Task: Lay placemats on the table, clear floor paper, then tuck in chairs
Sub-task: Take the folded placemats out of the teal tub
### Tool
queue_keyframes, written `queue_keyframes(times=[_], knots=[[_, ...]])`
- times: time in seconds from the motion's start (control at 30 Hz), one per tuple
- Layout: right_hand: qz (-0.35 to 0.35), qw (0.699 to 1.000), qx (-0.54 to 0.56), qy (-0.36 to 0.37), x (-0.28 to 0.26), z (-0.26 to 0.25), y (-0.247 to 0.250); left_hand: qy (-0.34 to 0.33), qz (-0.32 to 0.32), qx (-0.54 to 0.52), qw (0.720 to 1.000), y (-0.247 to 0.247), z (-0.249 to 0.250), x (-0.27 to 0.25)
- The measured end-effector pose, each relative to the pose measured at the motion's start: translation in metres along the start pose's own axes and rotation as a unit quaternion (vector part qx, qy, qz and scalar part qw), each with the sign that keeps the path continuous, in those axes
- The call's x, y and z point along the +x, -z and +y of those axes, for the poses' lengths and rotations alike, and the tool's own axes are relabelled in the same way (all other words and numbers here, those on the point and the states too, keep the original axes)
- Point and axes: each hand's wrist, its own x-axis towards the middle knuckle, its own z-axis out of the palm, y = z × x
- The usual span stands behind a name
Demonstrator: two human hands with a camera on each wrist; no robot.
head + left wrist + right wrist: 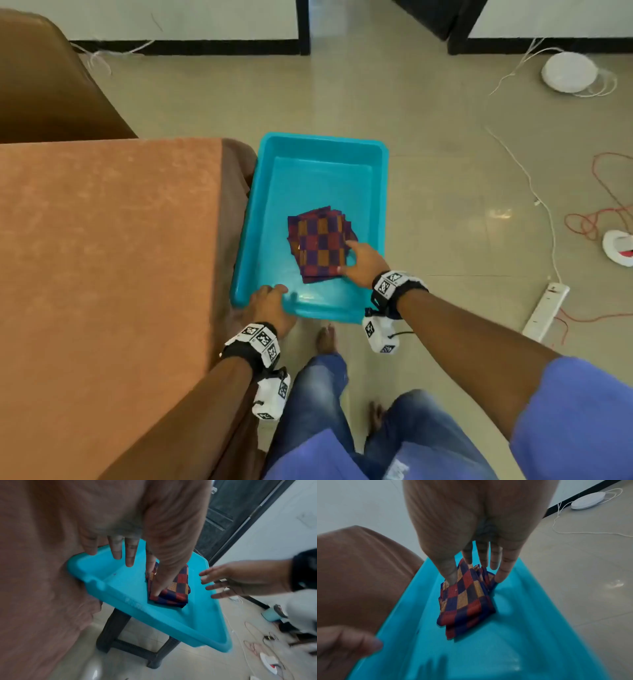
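A stack of checkered red, blue and orange placemats (320, 243) (178, 588) (467, 601) lies inside a turquoise tub (322, 138) (154, 615) (505, 642) beside the table (102, 240), which is draped in orange-brown cloth. My right hand (359, 260) (479, 561) reaches into the tub. Its thumb touches the top of the stack and its straight fingers extend past the stack's right edge. My left hand (270, 301) (163, 547) rests at the tub's near left rim with its fingers spread and straight.
The tub sits on a dark stool (116, 622). A brown chair (41, 85) stands behind the table. On the floor to the right lie a power strip (546, 308), red and white cables (582, 222) and a white round device (568, 72). My bare feet (325, 339) are below the tub.
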Motion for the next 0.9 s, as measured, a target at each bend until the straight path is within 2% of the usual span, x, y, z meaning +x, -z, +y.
queue_keyframes(times=[0.03,0.07,0.17,0.27,0.33,0.4,0.47,0.6,0.67,0.9], knots=[[0.009,0.999,0.032,0.000,0.034,0.001,-0.006,0.003,-0.021,0.020,1.000,0.001,-0.002,0.019],[0.016,0.999,0.047,-0.013,0.044,0.000,-0.002,0.003,-0.039,0.063,0.997,0.000,0.002,0.021],[0.012,0.998,0.037,-0.058,0.114,0.000,-0.013,0.030,-0.099,0.111,0.988,-0.013,-0.001,0.057],[-0.004,0.991,-0.006,-0.136,0.144,0.004,-0.025,0.039,-0.120,0.117,0.985,-0.026,-0.003,0.067],[-0.002,0.985,-0.045,-0.164,0.156,0.007,-0.033,0.034,-0.108,0.131,0.985,-0.033,-0.003,0.068],[0.008,0.985,-0.021,-0.173,0.161,0.007,-0.034,0.033,-0.100,0.137,0.985,-0.036,-0.001,0.067],[0.005,0.978,0.057,-0.201,0.166,0.008,-0.031,0.038,-0.097,0.139,0.985,-0.038,-0.002,0.069],[-0.048,0.965,0.123,-0.224,0.160,0.004,-0.024,0.043,-0.103,0.129,0.985,-0.035,0.000,0.071],[-0.043,0.961,0.149,-0.229,0.153,0.005,-0.025,0.044,-0.101,0.129,0.986,-0.035,0.001,0.070],[-0.003,0.986,0.112,-0.125,0.110,0.001,-0.018,0.042,-0.108,0.120,0.986,-0.028,0.008,0.060]])
